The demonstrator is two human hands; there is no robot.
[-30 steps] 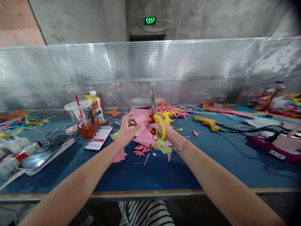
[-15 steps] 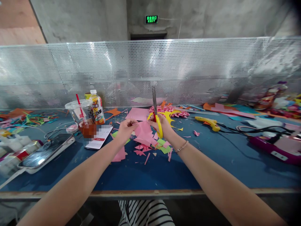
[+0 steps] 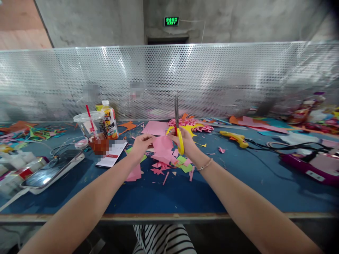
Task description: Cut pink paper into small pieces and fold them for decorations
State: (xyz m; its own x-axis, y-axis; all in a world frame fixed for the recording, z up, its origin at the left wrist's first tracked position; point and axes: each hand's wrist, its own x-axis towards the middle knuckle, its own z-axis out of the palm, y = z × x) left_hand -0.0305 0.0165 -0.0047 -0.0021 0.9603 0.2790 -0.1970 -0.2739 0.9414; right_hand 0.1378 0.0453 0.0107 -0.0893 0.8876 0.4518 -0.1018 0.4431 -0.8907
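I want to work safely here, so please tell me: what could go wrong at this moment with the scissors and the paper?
1. The right hand holds the yellow-handled scissors with the blades pointing up, close to the left hand pinching the pink paper; a slip might nick a finger.
2. The plastic cup with a straw stands beside the phone; an elbow could tip it.
3. Paper scraps near the glue gun may stick or scorch.

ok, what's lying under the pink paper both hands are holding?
Under the pink paper, pink and green scraps lie scattered on the blue table. The left hand and right hand pinch its edges; whatever lies directly beneath the sheet is covered.
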